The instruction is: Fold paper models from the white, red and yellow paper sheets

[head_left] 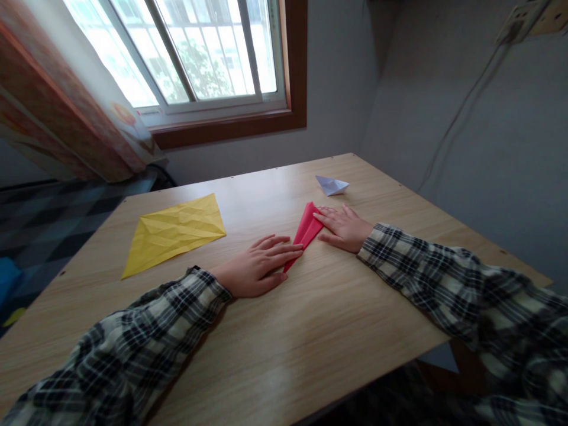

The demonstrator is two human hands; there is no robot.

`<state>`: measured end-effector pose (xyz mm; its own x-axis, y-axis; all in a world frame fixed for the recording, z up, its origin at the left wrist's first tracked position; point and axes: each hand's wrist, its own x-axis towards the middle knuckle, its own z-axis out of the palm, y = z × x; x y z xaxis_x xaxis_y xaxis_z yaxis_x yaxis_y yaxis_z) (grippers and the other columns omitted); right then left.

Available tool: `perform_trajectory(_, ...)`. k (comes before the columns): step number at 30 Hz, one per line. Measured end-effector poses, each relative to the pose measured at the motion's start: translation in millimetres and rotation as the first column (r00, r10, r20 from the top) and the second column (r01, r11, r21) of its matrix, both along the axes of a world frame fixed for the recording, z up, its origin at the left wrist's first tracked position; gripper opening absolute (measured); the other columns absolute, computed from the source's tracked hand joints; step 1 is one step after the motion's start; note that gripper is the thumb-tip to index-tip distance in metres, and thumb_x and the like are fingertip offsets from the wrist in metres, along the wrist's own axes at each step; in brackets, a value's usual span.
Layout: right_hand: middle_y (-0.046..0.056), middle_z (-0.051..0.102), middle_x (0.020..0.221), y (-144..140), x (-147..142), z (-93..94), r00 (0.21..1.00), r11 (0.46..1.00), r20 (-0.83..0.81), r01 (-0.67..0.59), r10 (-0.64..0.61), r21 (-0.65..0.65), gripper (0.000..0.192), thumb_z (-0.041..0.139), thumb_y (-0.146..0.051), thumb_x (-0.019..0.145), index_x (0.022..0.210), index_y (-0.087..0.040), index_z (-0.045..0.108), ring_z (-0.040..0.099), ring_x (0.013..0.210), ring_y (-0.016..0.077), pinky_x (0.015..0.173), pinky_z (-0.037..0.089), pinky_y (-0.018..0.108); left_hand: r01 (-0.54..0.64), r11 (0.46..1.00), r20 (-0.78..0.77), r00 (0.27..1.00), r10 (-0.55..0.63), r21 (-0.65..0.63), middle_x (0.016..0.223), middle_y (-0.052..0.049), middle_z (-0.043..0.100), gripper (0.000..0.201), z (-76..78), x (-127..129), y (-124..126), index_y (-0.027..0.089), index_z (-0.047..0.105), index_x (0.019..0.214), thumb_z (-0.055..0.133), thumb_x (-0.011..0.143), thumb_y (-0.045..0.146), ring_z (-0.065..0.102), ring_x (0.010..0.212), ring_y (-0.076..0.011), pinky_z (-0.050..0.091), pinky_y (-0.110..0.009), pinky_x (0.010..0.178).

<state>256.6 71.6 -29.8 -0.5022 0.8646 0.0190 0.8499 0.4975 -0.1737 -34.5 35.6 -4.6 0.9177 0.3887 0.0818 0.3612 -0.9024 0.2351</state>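
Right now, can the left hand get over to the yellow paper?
Probably yes. The left hand lies flat on the red paper, and the yellow paper lies to its left on the same table, with only bare wood between them.

Three folded papers: one red paper (306,229), one yellow paper (175,232), one seemingly white paper (331,185).

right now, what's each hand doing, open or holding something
Left hand: open and flat, fingertips pressing the lower part of the red folded paper.
Right hand: open and flat, fingers pressing the paper's upper end; gripping nothing.
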Motion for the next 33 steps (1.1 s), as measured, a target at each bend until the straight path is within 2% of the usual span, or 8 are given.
perform_trajectory(5, 0.014, 0.028, 0.159, 6.7, 4.3, -6.6, 0.998, 0.997, -0.032, 0.062, -0.06, 0.048, 0.075, 0.023, -0.066, 0.095, 0.153, -0.019, 0.031, 0.025, 0.147, 0.0325, 0.118, 0.008, 0.065, 0.001, 1.0, 0.01, 1.0, -0.002, 0.019, 0.152, -0.005, 0.044, 0.056, 0.6, 0.9, -0.8, 0.028, 0.034, 0.151, 0.045, 0.097, 0.032, 0.033, 0.144, -0.0282, 0.026, -0.052, 0.118)
perform_trajectory(9, 0.016, 0.024, 0.16, 6.0, 4.4, -9.7, 0.995, 0.986, -0.043, 0.093, -0.088, 0.138, 0.075, 0.024, -0.063, 0.097, 0.153, -0.014, 0.029, 0.019, 0.149, 0.0325, 0.118, 0.008, 0.064, -0.028, 0.998, 0.019, 0.999, 0.026, 0.062, 0.15, -0.006, 0.047, 0.056, 0.8, 1.8, -2.8, 0.027, 0.037, 0.15, 0.047, 0.095, 0.034, 0.038, 0.141, -0.0277, 0.024, -0.053, 0.119)
perform_trajectory(13, 0.014, 0.023, 0.161, 0.8, 2.6, -8.0, 0.996, 0.963, -0.057, -0.044, 0.062, 0.265, 0.07, 0.031, -0.057, 0.097, 0.155, -0.019, 0.024, 0.02, 0.149, 0.0313, 0.119, 0.006, 0.061, -0.078, 0.991, 0.059, 0.996, 0.072, 0.111, 0.145, -0.007, 0.052, 0.053, 0.7, 1.9, -5.0, 0.026, 0.044, 0.145, 0.051, 0.095, 0.041, 0.041, 0.139, -0.0287, 0.019, -0.056, 0.12)
perform_trajectory(15, 0.012, 0.027, 0.16, -3.2, 0.0, -6.1, 0.987, 0.949, -0.053, -0.13, 0.151, 0.286, 0.066, 0.035, -0.054, 0.098, 0.155, -0.021, 0.025, 0.022, 0.148, 0.0297, 0.119, 0.006, 0.06, -0.075, 0.99, 0.072, 0.995, 0.067, 0.121, 0.143, -0.008, 0.054, 0.053, 0.6, 2.0, -5.3, 0.024, 0.047, 0.143, 0.051, 0.094, 0.044, 0.042, 0.138, -0.0289, 0.021, -0.055, 0.12)
perform_trajectory(20, 0.011, 0.034, 0.157, -14.6, -9.6, -1.4, 0.924, 0.908, -0.052, -0.361, 0.379, 0.211, 0.061, 0.04, -0.052, 0.097, 0.15, -0.022, 0.037, 0.028, 0.146, 0.0258, 0.119, 0.014, 0.054, -0.044, 0.995, 0.065, 0.997, 0.038, 0.093, 0.145, -0.013, 0.051, 0.054, 0.6, 2.8, -4.5, 0.019, 0.047, 0.142, 0.051, 0.095, 0.044, 0.047, 0.135, -0.0272, 0.031, -0.048, 0.117)
perform_trajectory(23, 0.011, 0.038, 0.155, -19.9, -13.9, -0.2, 0.883, 0.882, -0.086, -0.447, 0.462, 0.149, 0.059, 0.039, -0.051, 0.098, 0.149, -0.022, 0.039, 0.033, 0.144, 0.0241, 0.118, 0.016, 0.053, -0.042, 0.997, 0.071, 0.997, 0.037, 0.068, 0.145, -0.013, 0.051, 0.054, 0.9, 3.3, -4.9, 0.02, 0.047, 0.143, 0.051, 0.094, 0.043, 0.047, 0.134, -0.0277, 0.035, -0.047, 0.115)
perform_trajectory(33, 0.012, 0.045, 0.151, -17.8, -13.1, 3.3, 0.922, 0.927, -0.121, -0.355, 0.368, 0.118, 0.053, 0.035, -0.047, 0.099, 0.145, -0.022, 0.046, 0.04, 0.14, 0.0257, 0.115, 0.021, 0.056, -0.047, 0.997, 0.082, 0.996, 0.042, 0.055, 0.143, -0.012, 0.053, 0.054, 2.9, 3.9, -4.8, 0.022, 0.047, 0.142, 0.053, 0.094, 0.044, 0.048, 0.133, -0.0277, 0.036, -0.047, 0.114)
